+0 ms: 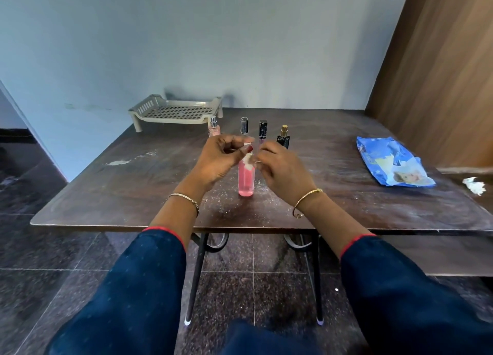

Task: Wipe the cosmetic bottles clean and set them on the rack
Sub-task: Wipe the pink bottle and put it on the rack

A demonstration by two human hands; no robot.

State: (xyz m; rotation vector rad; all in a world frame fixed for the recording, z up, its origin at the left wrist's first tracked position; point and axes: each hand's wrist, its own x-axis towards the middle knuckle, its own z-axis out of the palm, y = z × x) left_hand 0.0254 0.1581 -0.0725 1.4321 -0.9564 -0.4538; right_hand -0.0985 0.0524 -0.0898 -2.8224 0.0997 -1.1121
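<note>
A tall bottle of pink liquid stands upright near the front middle of the dark table. Both my hands are at its top. My left hand and my right hand pinch a small white wipe against the bottle's neck. Behind them several small bottles stand in a row: a pink one, a clear one with a dark cap, a slim black-capped one and a black one with a gold top. The beige perforated rack sits at the back left, with nothing on it.
A blue wet-wipe pack lies at the right of the table. A crumpled white wipe lies at the far right edge. White dust and smears cover the tabletop. A wooden panel rises at the right.
</note>
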